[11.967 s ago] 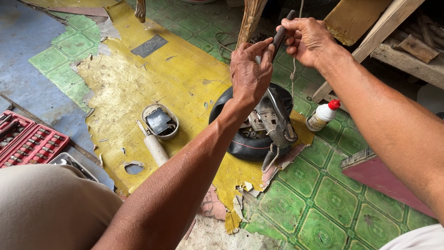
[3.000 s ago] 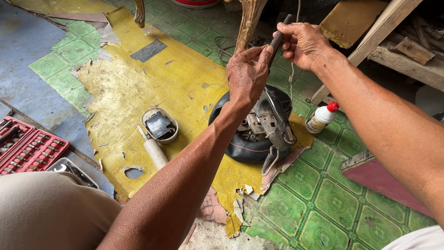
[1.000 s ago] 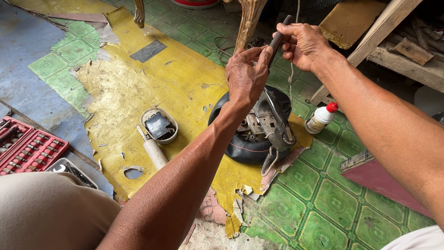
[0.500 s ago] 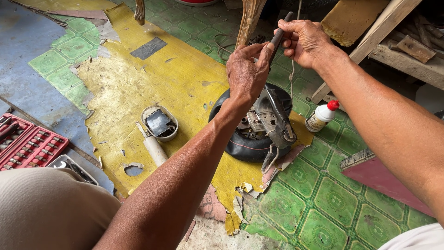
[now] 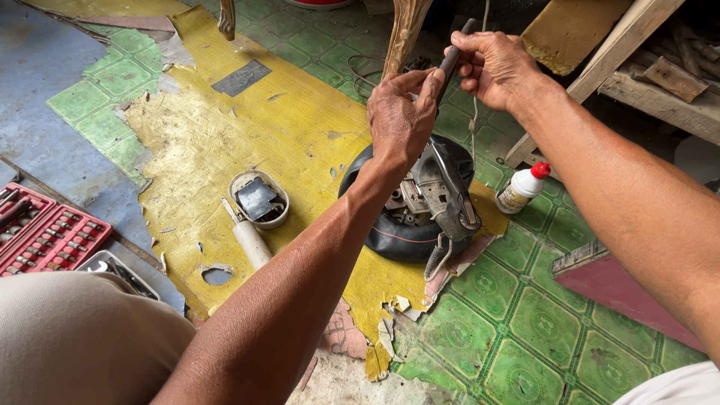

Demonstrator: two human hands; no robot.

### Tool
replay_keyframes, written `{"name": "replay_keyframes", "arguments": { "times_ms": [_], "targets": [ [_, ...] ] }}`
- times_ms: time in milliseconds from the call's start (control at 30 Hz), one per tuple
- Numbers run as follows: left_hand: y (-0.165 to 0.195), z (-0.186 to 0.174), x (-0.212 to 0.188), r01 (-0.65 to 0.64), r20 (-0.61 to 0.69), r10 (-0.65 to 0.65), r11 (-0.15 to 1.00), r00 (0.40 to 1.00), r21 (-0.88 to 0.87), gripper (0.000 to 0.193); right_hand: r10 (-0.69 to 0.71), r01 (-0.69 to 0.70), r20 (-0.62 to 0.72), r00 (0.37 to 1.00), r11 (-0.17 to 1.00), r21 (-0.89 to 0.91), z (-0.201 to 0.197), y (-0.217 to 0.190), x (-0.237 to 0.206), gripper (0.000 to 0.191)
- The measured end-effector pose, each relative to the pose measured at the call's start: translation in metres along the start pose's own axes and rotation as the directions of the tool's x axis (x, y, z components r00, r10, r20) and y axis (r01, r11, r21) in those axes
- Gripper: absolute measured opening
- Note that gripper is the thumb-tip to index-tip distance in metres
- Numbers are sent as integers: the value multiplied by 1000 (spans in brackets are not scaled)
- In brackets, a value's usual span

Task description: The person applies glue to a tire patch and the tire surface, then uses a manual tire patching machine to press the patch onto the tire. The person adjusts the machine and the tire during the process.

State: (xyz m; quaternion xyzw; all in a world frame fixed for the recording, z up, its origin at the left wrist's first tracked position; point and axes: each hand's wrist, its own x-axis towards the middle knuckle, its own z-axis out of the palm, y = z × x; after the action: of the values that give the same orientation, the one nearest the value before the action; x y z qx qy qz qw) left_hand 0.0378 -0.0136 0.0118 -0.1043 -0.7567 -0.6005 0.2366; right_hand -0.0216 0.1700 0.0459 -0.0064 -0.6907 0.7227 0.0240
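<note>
Dark slender rod-shaped tool (image 5: 454,56) sits high at about one o'clock in the head view, pinched between both hands above a black rubber inner tube (image 5: 397,240) that lies on the worn yellow floor covering (image 5: 300,127). On the right hand (image 5: 495,67), the grip is clamped round the upper part of the rod; on the left hand (image 5: 401,116), thumb and fingertips are closed on its lower part, so the middle of the rod is covered and its lower end cannot be made out. Resting on the tube is a grey metal and plastic assembly (image 5: 435,191), its left half hidden behind the left wrist. At three o'clock from the tube, just beside it, stands a small white squeeze bottle with a red cap (image 5: 523,187) on the green patterned floor tiles (image 5: 540,322). At nine o'clock from the tube lies an oval cream-coloured shell (image 5: 259,199) holding a dark flat piece, and a pale cylindrical handle (image 5: 250,241) lies just below it, touching or nearly so. Far at eight o'clock, a red plastic tool case (image 5: 45,232) holds rows of small dark bits; its left side is cut off by the frame edge. A thin pale cord (image 5: 475,112) hangs below the right hand, its upper end lost in the fist.
</note>
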Motion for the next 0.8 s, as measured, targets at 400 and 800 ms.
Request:
{"name": "replay_keyframes", "arguments": {
  "times_ms": [400,800],
  "targets": [
    [1,0,-1,38,37,-37,998,999,-40,37,29,-29,-12,999,1000,5,1,-3,-1,16],
    [3,-2,-1,40,47,-37,998,998,-58,38,40,-40,-21,999,999,5,2,-3,0,18]
  ]
}}
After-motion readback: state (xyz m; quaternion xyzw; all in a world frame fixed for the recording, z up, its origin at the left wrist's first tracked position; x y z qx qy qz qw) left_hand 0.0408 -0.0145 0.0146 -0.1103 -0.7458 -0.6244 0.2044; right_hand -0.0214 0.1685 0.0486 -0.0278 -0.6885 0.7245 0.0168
